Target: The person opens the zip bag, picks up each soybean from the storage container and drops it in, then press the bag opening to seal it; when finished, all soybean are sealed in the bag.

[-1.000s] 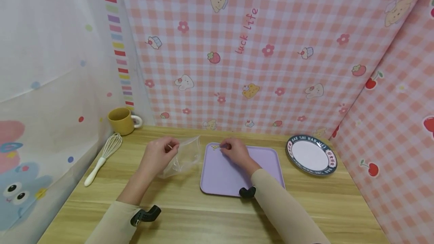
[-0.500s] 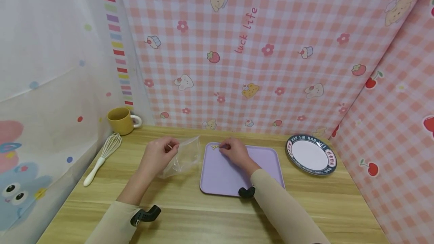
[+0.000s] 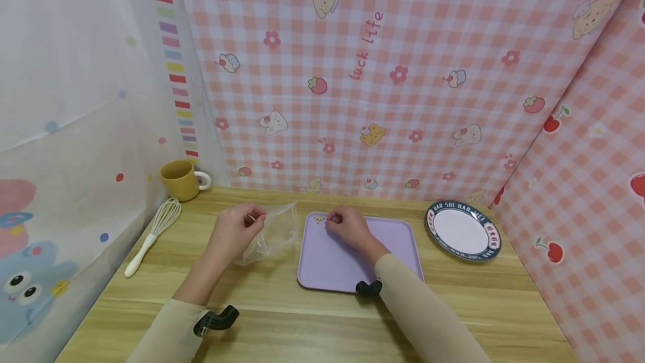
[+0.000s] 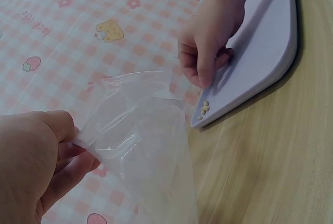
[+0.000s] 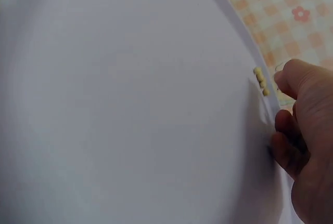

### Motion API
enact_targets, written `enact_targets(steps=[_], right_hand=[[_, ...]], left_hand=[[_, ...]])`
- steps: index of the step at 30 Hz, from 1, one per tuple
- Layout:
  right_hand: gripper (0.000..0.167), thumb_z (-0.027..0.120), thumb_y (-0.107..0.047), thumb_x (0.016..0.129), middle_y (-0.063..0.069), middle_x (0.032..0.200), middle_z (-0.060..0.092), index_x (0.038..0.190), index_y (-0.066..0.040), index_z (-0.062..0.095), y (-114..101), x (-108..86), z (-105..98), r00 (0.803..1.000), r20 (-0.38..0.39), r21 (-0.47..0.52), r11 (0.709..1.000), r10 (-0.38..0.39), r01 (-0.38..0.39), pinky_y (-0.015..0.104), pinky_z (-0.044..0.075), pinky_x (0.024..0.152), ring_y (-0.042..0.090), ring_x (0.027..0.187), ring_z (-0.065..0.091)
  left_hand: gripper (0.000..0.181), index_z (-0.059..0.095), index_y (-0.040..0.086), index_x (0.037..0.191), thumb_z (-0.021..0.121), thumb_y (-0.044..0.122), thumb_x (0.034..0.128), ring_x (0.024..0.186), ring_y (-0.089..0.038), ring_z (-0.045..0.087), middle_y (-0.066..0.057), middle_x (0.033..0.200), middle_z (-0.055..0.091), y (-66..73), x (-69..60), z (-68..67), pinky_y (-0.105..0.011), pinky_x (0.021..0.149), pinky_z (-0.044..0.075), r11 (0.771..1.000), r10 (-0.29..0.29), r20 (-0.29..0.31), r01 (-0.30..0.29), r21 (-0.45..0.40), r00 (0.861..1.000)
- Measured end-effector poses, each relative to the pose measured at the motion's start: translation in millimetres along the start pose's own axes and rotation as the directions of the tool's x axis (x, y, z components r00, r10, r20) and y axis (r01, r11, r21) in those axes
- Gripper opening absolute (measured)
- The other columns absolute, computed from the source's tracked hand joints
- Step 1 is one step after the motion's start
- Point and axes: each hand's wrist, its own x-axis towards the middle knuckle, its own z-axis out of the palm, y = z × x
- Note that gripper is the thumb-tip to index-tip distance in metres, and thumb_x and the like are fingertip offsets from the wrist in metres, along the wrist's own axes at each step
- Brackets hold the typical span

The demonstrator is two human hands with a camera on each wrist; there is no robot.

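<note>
My left hand (image 3: 235, 231) pinches the edge of a clear plastic bag (image 4: 140, 141) between thumb and fingers. The bag hangs beside the left edge of a lilac tray (image 3: 332, 268). Several small pale-yellow pieces, like beans or kernels (image 5: 261, 81), lie in the tray's far left corner. Just right of them, over the tray's far rim, is my right hand (image 3: 350, 226). Its fingers are curled with the thumb close to the index finger; whether a small piece sits between the tips is hidden.
A yellow mug (image 3: 180, 181) with a white handle stands at the back left, with a white whisk (image 3: 153, 237) in front of it. Right of the tray lies a white plate (image 3: 461, 231) with a dark lettered rim. Patterned cloth walls (image 3: 373, 99) bound the wooden table (image 3: 282, 324).
My right hand stays near the small yellow pieces, with only slight shifts of its fingertips. The left hand and the bag have not visibly moved.
</note>
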Motion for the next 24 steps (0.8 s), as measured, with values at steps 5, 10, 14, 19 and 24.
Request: enact_targets(steps=[5,10,14,19,24], right_hand=[[0.004,0.081,-0.005,0.097,0.002,0.090,0.067,0.098,-0.008,0.077,-12.6,-9.3,-1.2,0.997,-0.010,0.135,0.988,-0.071,0.072,0.028,0.050,0.070,0.014,0.081,0.058],[0.005,0.078,0.001,0.095,0.002,0.087,0.064,0.097,-0.003,0.075,-37.6,-21.0,-0.8,0.982,-0.095,0.238,0.954,-0.164,0.182,0.024,0.046,0.068,0.012,0.077,0.055],[0.007,0.078,0.004,0.096,0.003,0.082,0.061,0.097,-0.002,0.074,-64.4,-29.0,1.2,0.963,-0.159,0.336,0.905,-0.219,0.262,0.022,0.042,0.063,0.011,0.070,0.052],[0.011,0.078,0.007,0.096,0.001,0.082,0.058,0.098,-0.003,0.074,-92.3,-36.8,6.4,0.941,-0.177,0.363,0.869,-0.290,0.336,0.020,0.041,0.059,0.008,0.066,0.049],[0.011,0.080,0.005,0.097,0.003,0.084,0.057,0.099,-0.006,0.077,-108.9,-40.7,14.1,0.924,-0.180,0.372,0.847,-0.337,0.381,0.020,0.042,0.059,0.007,0.066,0.050]], left_hand=[[0.005,0.081,0.010,0.102,0.081,0.006,0.0984,0.077,-0.017,0.073,-0.004,0.091,0.079,-1.1,-0.4,0.8,-0.041,0.070,0.063,1.000,0.002,0.005,-0.002,-0.003,1.000],[0.006,0.080,0.009,0.101,0.081,0.005,0.0978,0.077,-0.018,0.073,-0.005,0.091,0.079,-2.5,-0.1,1.9,-0.041,0.070,0.063,1.000,0.011,0.001,-0.011,0.003,1.000],[0.007,0.080,0.009,0.102,0.081,0.003,0.0973,0.077,-0.019,0.074,-0.005,0.091,0.079,-2.7,-0.3,2.5,-0.042,0.069,0.063,1.000,0.010,0.002,-0.010,0.006,1.000],[0.007,0.080,0.009,0.102,0.081,0.004,0.0972,0.077,-0.019,0.075,-0.005,0.092,0.079,-3.2,-0.1,3.2,-0.043,0.070,0.063,1.000,0.008,0.003,-0.008,0.006,1.000],[0.007,0.080,0.009,0.099,0.082,0.003,0.0959,0.076,-0.020,0.076,-0.006,0.090,0.079,-4.9,-0.2,5.3,-0.044,0.070,0.064,1.000,0.031,-0.005,-0.031,0.003,0.999]])
